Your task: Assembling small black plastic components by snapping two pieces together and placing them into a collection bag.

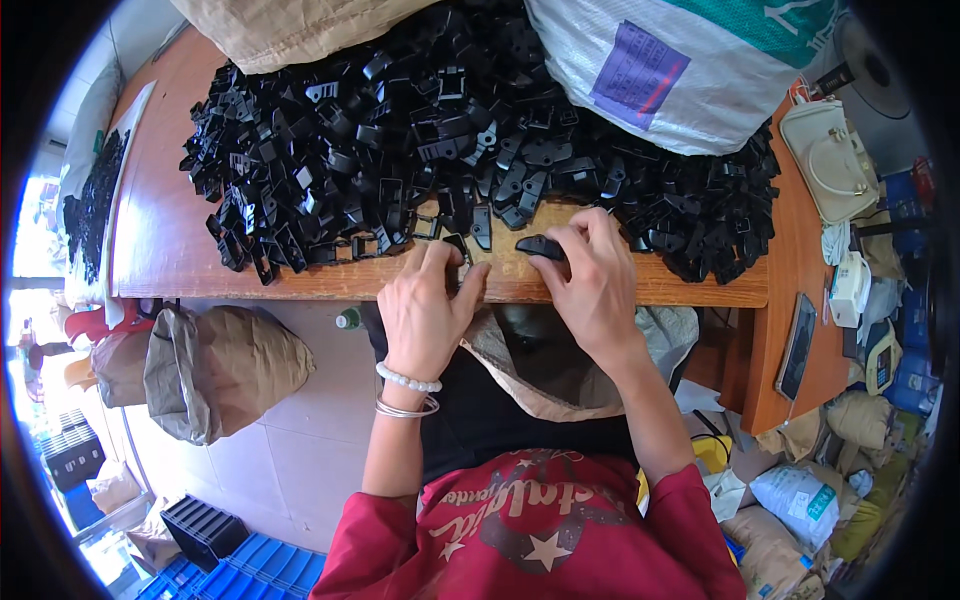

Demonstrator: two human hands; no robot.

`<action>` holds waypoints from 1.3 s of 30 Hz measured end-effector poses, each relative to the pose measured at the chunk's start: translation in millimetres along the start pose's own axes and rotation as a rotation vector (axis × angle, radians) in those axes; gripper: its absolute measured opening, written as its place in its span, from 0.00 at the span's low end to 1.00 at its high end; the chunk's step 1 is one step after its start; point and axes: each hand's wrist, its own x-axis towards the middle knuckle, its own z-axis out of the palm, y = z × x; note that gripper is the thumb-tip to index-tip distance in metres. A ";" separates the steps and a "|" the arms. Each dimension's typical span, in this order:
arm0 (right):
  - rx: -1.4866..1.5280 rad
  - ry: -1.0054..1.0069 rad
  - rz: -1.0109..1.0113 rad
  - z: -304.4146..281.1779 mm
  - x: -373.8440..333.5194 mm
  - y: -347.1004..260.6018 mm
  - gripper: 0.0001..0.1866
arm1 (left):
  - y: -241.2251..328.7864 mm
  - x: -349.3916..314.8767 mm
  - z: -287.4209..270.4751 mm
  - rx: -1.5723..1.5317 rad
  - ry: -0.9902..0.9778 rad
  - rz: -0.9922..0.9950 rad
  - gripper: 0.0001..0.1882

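Observation:
Both hands work at the front edge of a wooden table (pixel 150 220), before a wide heap of black plastic parts (pixel 350 150). Between the thumb and fingers of my right hand (pixel 598 285) is a small black plastic part (pixel 538 246) with a rounded end, close to the tabletop. My left hand (pixel 425 300) is closed in a pinch on another black plastic part (pixel 460 250), mostly covered by the fingers. A loose flat black piece (pixel 481 228) lies on the wood between the hands.
An open sack (pixel 545 405) hangs below the table edge at my lap. A white woven sack (pixel 640 80) and a brown paper sack (pixel 290 30) rest on the heap. At right are a cream handbag (pixel 830 165) and a phone (pixel 796 345); blue crates (pixel 265 565) stand lower left.

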 end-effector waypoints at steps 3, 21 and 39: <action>0.016 0.017 -0.086 3.0 0.4 0.5 0.16 | -3.9 1.7 3.7 0.004 0.045 0.075 0.12; 1.128 -0.107 0.535 -9.4 -24.9 24.6 0.19 | 2.5 -21.1 8.7 -1.162 -0.355 -0.298 0.16; 0.821 -0.137 0.057 -25.0 -33.9 -4.4 0.16 | 11.9 -31.3 8.4 -0.877 -0.368 -0.130 0.21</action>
